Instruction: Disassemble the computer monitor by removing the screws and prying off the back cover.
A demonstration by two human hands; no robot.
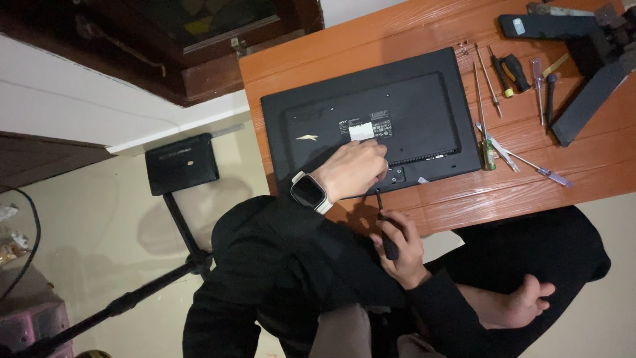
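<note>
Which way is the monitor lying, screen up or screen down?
Screen down. The monitor lies flat on the orange table, its black back panel with label and vents facing up.

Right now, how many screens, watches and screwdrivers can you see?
Monitor, lying face down: 1
Wristwatch: 1
Screwdriver in the right hand: 1
Screwdrivers lying on the table: about 8, since some overlap
Total: about 11

White rectangular label sits mid-back of the black monitor, a dark sticker beside it. Smartwatch screen shows dark.
</note>
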